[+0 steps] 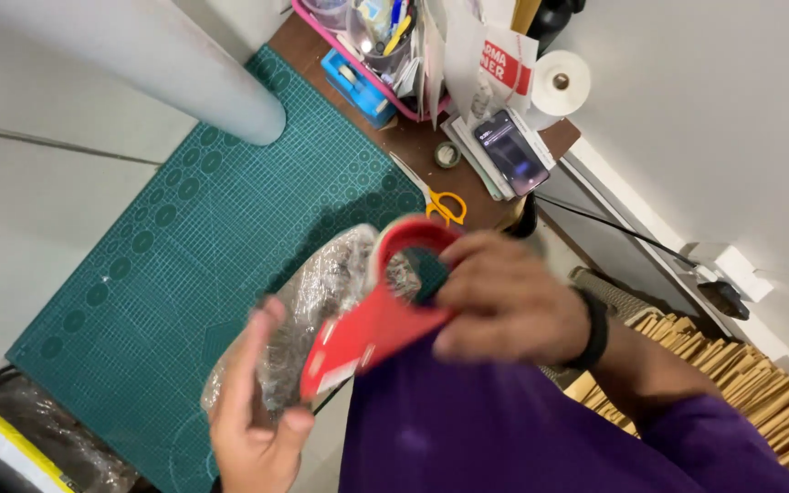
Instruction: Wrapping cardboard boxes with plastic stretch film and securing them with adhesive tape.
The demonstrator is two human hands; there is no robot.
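My right hand [504, 297] grips a red tape dispenser [378, 321] by its round top, holding it above the near edge of a green cutting mat [184, 265]. My left hand [253, 411] holds a bundle wrapped in clear plastic film [317, 301] from below, thumb and fingers around its lower end. The dispenser's flat red end lies against the wrapped bundle. A black band [595, 327] sits on my right wrist, and a purple sleeve covers the arm.
A large white roll [184, 68] lies across the mat's far side. Yellow-handled scissors [440, 201], a phone [511, 151], a blue box [358, 87], a pink organiser [367, 46] and a paper roll [559, 84] crowd the desk's far end. Brown envelopes [741, 383] stack at right.
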